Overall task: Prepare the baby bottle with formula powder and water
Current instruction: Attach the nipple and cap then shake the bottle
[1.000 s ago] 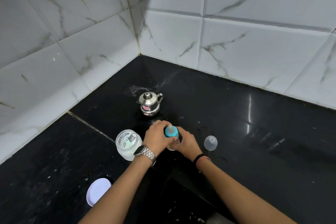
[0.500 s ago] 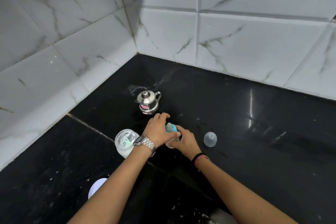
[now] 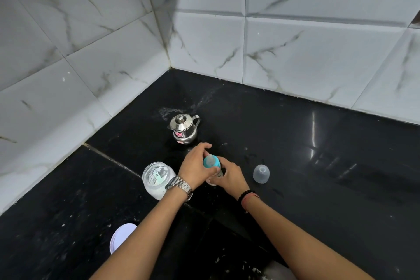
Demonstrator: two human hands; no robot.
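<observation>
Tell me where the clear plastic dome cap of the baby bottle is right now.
In the head view, the clear plastic dome cap stands alone on the black stone counter, just right of the right hand, apart from it.

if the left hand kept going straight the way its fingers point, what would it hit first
Probably the small steel lidded pot, just beyond the left hand that grips the teal collar of the baby bottle; the depth between them is unclear.

The desk (image 3: pixel 318 177) is glossy black stone, speckled and dusted with white near its front edge. The pot (image 3: pixel 183 128) is polished metal. The jar (image 3: pixel 156 177) and cap (image 3: pixel 261 173) look like translucent plastic; the wall tiles (image 3: pixel 295 52) are smooth, marble-patterned.
</observation>
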